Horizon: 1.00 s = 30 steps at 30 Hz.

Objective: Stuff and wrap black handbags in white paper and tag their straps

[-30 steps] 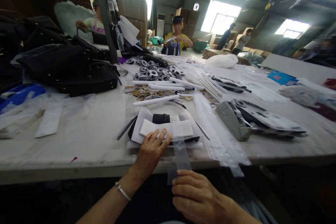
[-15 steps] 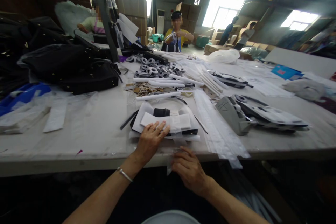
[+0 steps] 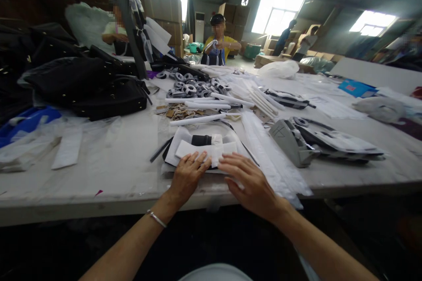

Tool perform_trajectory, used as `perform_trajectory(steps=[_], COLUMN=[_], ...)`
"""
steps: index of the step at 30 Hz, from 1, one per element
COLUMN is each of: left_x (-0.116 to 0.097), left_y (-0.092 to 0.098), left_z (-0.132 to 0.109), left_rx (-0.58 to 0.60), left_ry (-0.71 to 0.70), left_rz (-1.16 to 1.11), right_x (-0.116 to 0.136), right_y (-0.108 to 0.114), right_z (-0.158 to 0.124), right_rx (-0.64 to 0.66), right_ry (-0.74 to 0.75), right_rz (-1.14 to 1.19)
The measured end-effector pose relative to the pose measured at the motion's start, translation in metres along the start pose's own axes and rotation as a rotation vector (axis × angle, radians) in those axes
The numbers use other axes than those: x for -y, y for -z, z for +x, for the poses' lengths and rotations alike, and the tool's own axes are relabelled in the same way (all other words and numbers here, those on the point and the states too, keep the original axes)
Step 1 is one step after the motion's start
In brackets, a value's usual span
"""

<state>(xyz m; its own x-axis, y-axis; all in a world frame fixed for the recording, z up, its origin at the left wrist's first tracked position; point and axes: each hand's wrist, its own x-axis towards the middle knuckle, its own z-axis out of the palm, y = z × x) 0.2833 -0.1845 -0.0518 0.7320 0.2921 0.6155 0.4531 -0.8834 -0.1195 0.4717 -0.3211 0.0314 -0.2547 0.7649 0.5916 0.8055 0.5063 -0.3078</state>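
Left hand (image 3: 188, 173): palm down, fingers slightly spread, tips on the near edge of the white padding (image 3: 189, 149); a light, even press should stop it sliding.
Right hand (image 3: 252, 186): fingers extended and loosely together, thumb apart, pinching nothing visible; whether the tips touch the white padding, I cannot tell through the blur.
Whitish strip (image 3: 216, 150): crosses the white padding, between the hands; smoothing outward from its middle would likely avoid creases.
Black roll (image 3: 201, 140): just beyond, partly under the whitish strip; best left undisturbed.
Grey dispenser (image 3: 290, 141): right, within reach.
White tubes (image 3: 198, 120): behind.
Co-worker (image 3: 227, 45): across the table (image 3: 132, 175), yellow sleeves.
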Motion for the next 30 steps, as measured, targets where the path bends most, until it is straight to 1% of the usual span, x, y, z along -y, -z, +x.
perform_trajectory(steps=[2,4,5,6,8,11,14,17,20,22,26,28,30], left_x=[-0.002,-0.006,-0.008,-0.011,-0.016,-0.016,-0.01,-0.006,-0.009,-0.011,-0.013,-0.013,-0.013], left_y=[0.004,0.01,0.012,0.014,0.016,0.011,0.002,-0.004,-0.006,-0.008,-0.009,-0.008,-0.007], left_z=[0.002,0.006,0.009,0.013,0.023,0.035,0.037,0.031,0.025,0.023,0.023,0.023,0.024], left_rx=[0.033,0.088,0.113,0.132,0.148,0.151,0.128,0.074,0.014,-0.005,-0.006,-0.009,0.005], left_ry=[0.006,0.028,0.039,0.045,0.029,-0.077,-0.155,-0.098,-0.002,0.037,0.069,0.079,0.076], left_rz=[-0.004,-0.011,-0.014,-0.014,-0.01,-0.067,-0.198,-0.288,-0.334,-0.351,-0.367,-0.364,-0.366], right_x=[-0.024,-0.043,-0.05,-0.054,-0.058,-0.056,-0.053,-0.05,-0.039,-0.031,-0.018,-0.014,-0.01], right_y=[-0.002,-0.013,-0.019,-0.026,-0.036,-0.042,-0.042,-0.04,-0.037,-0.035,-0.028,-0.022,-0.013], right_z=[0.021,0.027,0.025,0.021,0.01,-0.001,0.001,0.007,0.007,0.002,-0.011,-0.014,-0.011], right_rx=[0.116,0.229,0.246,0.235,0.162,0.072,0.016,-0.067,-0.133,-0.119,-0.06,0.003,0.09], right_ry=[-0.057,-0.097,-0.114,-0.127,-0.144,-0.158,-0.205,-0.21,-0.135,-0.078,-0.014,0.022,0.047], right_rz=[-0.08,-0.075,-0.056,-0.04,-0.023,0.006,0.019,-0.019,-0.024,-0.018,-0.059,-0.07,-0.018])
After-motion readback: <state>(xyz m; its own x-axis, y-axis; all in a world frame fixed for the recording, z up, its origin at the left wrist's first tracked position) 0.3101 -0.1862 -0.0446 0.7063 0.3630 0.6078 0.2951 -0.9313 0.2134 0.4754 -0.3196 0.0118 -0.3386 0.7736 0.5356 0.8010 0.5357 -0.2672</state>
